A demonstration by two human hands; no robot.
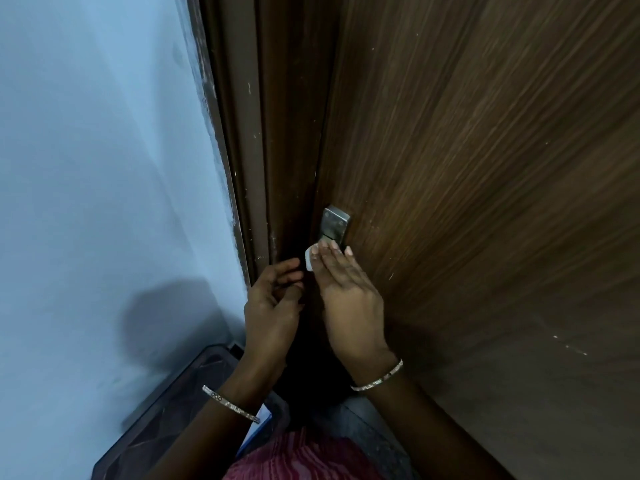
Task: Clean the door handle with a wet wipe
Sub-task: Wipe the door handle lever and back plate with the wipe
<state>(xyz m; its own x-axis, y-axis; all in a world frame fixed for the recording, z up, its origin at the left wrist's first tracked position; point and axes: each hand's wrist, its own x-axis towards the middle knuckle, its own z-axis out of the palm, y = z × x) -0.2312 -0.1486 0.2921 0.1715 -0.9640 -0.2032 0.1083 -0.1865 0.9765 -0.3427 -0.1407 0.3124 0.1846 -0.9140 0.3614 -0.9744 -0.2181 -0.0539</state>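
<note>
A metal door handle [334,223] with a square top plate is fixed near the left edge of the dark wooden door [485,168]. My right hand [346,299] lies over the lower part of the handle, pressing a folded white wet wipe [309,259] against it; only the wipe's left edge shows beyond my fingers. My left hand [273,306] hovers just left of it by the door's edge, fingers curled loosely, and I cannot see anything in it. Most of the handle below the plate is hidden under my right hand.
The brown door frame [242,133] runs upward on the left of the door, beside a pale blue wall [104,168]. A dark patterned object [166,410] sits low on the left near the floor. Thin bangles circle both wrists.
</note>
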